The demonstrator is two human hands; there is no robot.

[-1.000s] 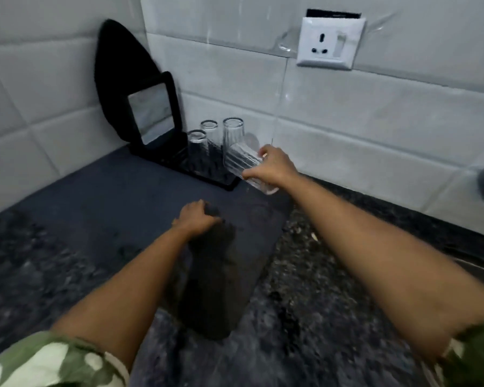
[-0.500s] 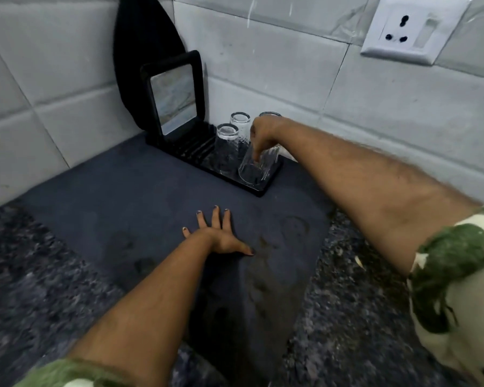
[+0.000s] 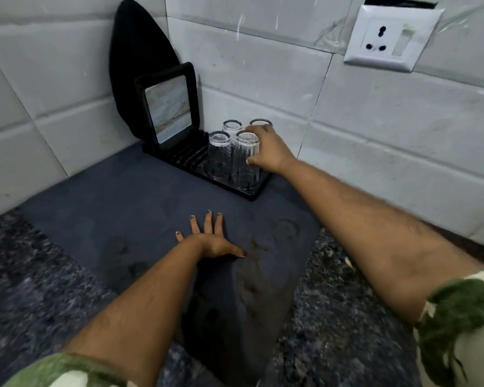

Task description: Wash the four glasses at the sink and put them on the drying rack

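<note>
Now upright, the fourth glass (image 3: 245, 160) stays gripped by right hand (image 3: 268, 150); left hand (image 3: 210, 238) flat.

- The single head-worn view looks forward and steeply down from above the counter, along both outstretched forearms.
- It faces a tiled wall corner (image 3: 166, 79), where the black drying rack (image 3: 252, 192) sits near mid-frame.
- The dark mat (image 3: 109, 208) fills the middle ground; green patterned sleeves crowd the bottom edge, closest to the lens.
- Wide-angle bending curves the tile lines at the borders; a wall socket (image 3: 390, 37) sits upper right.
</note>
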